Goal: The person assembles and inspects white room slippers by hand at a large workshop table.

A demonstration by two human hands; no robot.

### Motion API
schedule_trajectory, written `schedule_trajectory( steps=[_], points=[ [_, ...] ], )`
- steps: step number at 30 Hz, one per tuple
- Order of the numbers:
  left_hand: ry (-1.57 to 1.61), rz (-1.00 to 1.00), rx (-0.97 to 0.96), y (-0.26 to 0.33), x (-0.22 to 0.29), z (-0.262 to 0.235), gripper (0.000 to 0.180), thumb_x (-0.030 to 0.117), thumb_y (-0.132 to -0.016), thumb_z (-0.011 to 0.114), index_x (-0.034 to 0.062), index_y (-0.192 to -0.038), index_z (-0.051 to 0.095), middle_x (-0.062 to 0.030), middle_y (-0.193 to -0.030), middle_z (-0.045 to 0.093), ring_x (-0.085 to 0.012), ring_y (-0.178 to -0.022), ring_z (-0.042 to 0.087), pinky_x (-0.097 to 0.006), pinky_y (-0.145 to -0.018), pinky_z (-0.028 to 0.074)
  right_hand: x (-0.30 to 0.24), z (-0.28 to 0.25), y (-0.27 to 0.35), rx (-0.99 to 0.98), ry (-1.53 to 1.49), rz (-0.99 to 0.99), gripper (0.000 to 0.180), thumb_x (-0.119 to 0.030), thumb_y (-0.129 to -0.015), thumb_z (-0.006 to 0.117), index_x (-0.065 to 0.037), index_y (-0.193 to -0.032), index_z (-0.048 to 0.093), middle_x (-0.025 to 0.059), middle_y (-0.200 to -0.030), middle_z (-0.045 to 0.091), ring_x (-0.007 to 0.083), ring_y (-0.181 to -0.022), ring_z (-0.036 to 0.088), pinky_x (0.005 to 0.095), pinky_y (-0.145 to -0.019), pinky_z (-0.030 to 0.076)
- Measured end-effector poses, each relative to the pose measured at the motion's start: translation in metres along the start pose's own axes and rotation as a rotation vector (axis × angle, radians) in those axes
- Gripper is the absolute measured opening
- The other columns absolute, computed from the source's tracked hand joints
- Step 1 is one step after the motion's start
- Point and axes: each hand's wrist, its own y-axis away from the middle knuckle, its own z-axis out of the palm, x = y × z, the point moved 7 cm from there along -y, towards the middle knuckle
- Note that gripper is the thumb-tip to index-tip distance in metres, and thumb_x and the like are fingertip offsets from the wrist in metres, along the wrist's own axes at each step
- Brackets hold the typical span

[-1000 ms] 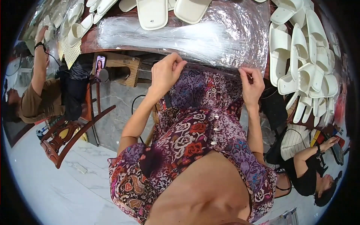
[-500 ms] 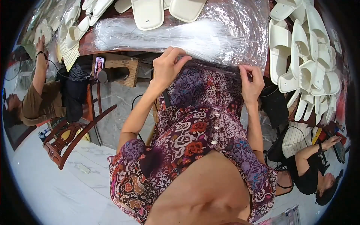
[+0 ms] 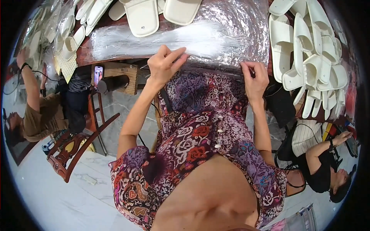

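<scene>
My left hand (image 3: 163,67) is at the front edge of the table, its thumb and forefinger pinched together beside a bundle of thin clear strands (image 3: 173,38). My right hand (image 3: 255,81) is at the same edge, farther right, its fingers pinched against the crinkled clear plastic sheet (image 3: 246,34). Whatever lies between the fingertips of each hand is too thin and shiny to make out. Just beyond the bundle, a cream slipper (image 3: 142,19) rests sole up, with its toe end over the strands.
Cream slippers (image 3: 283,50) are heaped at the right, with more (image 3: 71,48) at the left. A phone (image 3: 98,77) stands by a dark cylinder (image 3: 113,83) on a wooden stool (image 3: 132,79). A wooden chair (image 3: 77,154) is at the left. One person sits on each side.
Both hands have moved slightly away from me over the table edge, and the left fingertips now reach the strands. The whole view has shifted a little. The person at left has moved an arm.
</scene>
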Motion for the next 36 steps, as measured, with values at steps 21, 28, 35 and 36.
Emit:
schedule_trajectory(
  steps=[21,28,35,36],
  points=[
    [0.283,-0.295,0.262,-0.018,-0.001,-0.020,0.013,0.003,-0.078,0.082,0.0063,-0.090,0.076,0.0042,-0.068,0.044,-0.0052,-0.056,0.034,-0.023,-0.050,0.025,0.012,0.029,-0.070,-0.075,0.083,0.050,0.015,-0.019,-0.083,0.075,-0.005,-0.086,0.072,0.0090,-0.081,0.067,0.0276,-0.073,0.064,0.0387,-0.069,0.049],
    [0.360,-0.330,0.330,-0.008,-0.010,-0.012,0.016,0.003,-0.076,0.082,0.0069,-0.090,0.077,0.0026,-0.063,0.044,-0.0062,-0.053,0.037,-0.024,-0.048,0.028,0.032,0.044,-0.115,-0.105,0.018,-0.012,0.015,-0.022,-0.082,0.076,-0.010,-0.091,0.076,0.0089,-0.085,0.068,0.0283,-0.080,0.065,0.0389,-0.070,0.050],
    [0.360,-0.136,0.164,0.012,-0.012,-0.008,0.021,-0.003,-0.074,0.082,0.0046,-0.093,0.077,0.0006,-0.062,0.049,-0.0076,-0.054,0.042,-0.023,-0.050,0.031,0.025,0.069,-0.166,-0.340,-0.078,-0.145,0.025,-0.035,-0.081,0.079,-0.012,-0.088,0.078,0.0075,-0.083,0.071,0.0242,-0.074,0.066,0.0359,-0.068,0.050],
    [0.340,-0.084,0.101,0.010,-0.008,-0.008,0.023,-0.004,-0.074,0.082,0.0049,-0.095,0.078,-0.0008,-0.062,0.050,-0.0090,-0.053,0.044,-0.025,-0.049,0.032,0.023,0.073,-0.171,-0.348,-0.085,-0.151,0.025,-0.035,-0.081,0.079,-0.012,-0.088,0.078,0.0075,-0.083,0.071,0.0242,-0.074,0.066,0.0359,-0.068,0.050]
  ],
)
